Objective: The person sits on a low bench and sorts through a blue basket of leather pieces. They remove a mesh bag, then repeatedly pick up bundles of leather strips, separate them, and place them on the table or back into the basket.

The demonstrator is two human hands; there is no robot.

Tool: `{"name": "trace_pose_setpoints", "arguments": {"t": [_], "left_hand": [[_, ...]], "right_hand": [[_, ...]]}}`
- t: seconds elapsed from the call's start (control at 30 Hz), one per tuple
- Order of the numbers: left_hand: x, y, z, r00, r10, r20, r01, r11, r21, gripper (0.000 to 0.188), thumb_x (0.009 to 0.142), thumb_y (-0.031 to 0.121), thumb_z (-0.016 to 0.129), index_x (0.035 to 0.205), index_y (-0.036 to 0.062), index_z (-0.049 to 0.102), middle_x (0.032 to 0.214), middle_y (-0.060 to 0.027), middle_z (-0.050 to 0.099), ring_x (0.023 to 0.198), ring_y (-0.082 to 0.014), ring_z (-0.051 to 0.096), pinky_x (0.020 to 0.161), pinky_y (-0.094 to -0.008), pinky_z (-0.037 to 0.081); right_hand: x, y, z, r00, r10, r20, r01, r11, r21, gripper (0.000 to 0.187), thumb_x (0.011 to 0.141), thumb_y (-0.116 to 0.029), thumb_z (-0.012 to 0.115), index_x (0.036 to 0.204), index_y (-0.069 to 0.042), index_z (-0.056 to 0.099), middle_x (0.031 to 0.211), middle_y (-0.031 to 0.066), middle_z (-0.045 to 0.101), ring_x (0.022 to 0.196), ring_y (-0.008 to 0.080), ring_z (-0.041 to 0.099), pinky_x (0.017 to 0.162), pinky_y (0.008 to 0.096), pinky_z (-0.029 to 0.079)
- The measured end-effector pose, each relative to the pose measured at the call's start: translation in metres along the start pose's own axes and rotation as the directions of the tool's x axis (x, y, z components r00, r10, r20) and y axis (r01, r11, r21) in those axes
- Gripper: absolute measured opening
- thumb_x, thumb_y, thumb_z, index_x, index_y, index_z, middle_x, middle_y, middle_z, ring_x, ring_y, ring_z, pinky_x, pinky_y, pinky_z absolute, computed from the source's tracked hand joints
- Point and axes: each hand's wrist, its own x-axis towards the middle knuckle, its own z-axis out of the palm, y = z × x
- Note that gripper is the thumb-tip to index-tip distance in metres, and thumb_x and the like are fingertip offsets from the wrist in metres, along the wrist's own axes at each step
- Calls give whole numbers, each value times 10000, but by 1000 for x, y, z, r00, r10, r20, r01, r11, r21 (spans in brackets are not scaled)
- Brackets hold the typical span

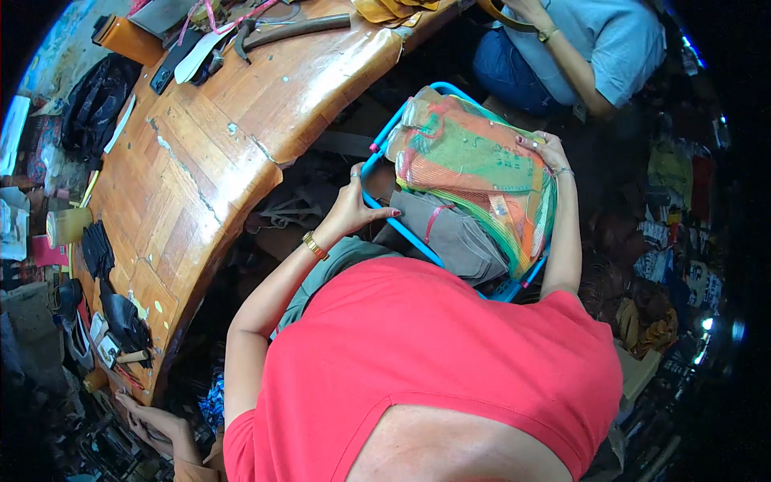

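A light-blue tubular frame stands tilted before me, beside the table. An orange, green and yellow mesh bag lies in its upper part, with dark marks on its side. Below the bag is a stack of flat grey pieces with a thin pink strip across it. My left hand grips the frame's left bar, its thumb stretched along the inner side. My right hand is closed over the bag's upper right edge, fingertips on the mesh; its palm side is hidden.
A worn wooden table fills the left, holding a curved dark tool, an orange container and black pieces. A person in light blue sits at the far right. Another person's hand shows at lower left.
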Motion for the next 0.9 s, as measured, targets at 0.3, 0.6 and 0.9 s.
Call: {"name": "trace_pose_setpoints", "arguments": {"t": [0.3, 0.6, 0.9], "left_hand": [[-10, -4, -13, 989, -78, 129, 100, 979, -175, 987, 770, 296, 786, 1456, 46, 123, 1172, -210, 574, 991, -229, 636, 866, -340, 505], [-93, 34, -114, 938, 81, -338, -100, 994, -38, 542, 846, 103, 690, 1344, 51, 482, 1127, -106, 645, 1014, -179, 616, 896, -334, 475], [-144, -36, -183, 588, 328, -739, 241, 802, 547, 416, 907, 252, 609, 1273, 65, 550, 1309, -151, 535, 1289, -344, 424, 1051, -435, 334]], "right_hand": [[-3, -24, 9, 997, -47, 68, 57, 987, -150, 332, 774, -358, 783, 819, -71, 623, 726, -24, 575, 639, 43, 513, 571, 216, 432], [-28, -2, 24, 930, -346, -125, 201, 763, -615, 685, 707, -523, 756, 1195, -67, 604, 1148, 191, 623, 1085, 304, 600, 922, 387, 467], [-27, -7, 31, 920, -369, -136, 132, 615, -777, 706, 720, -613, 678, 1203, -103, 603, 1186, 168, 601, 1130, 340, 552, 944, 441, 436]]}}
